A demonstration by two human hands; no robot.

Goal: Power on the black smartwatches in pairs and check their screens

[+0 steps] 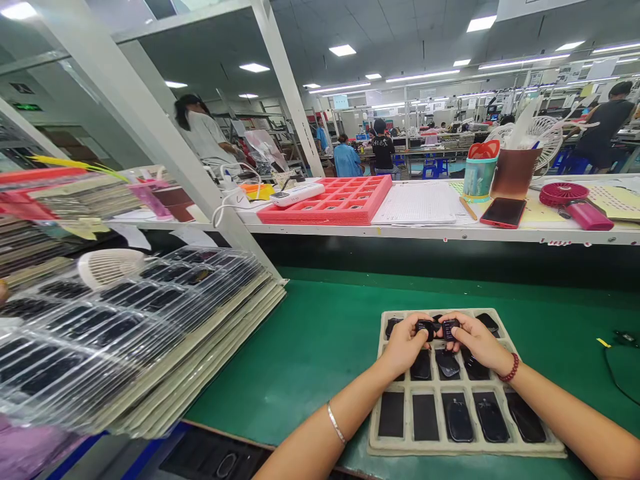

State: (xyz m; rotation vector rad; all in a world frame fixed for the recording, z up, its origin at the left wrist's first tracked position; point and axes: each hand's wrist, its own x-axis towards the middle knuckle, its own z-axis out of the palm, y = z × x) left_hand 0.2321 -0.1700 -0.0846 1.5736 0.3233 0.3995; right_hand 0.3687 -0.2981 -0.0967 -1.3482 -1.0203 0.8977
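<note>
A beige tray (433, 395) with rows of compartments lies on the green table. Black glossy pieces (459, 419) rest in many of its compartments, and two front-left compartments show only a flat dark base. Over the tray's back row, my left hand (411, 340) pinches a small dark device. My right hand (473, 337), with a red bead bracelet at its wrist, grips another small dark device (450, 329) close beside it. The two devices are nearly touching; whether they are joined cannot be made out.
Stacked clear trays (165, 327) fill the left side, with a white fan (111, 268) on top. A shelf (450, 232) behind holds a red tray (330, 201), papers and a phone (504, 212). A black cable (616, 377) lies right. People work beyond.
</note>
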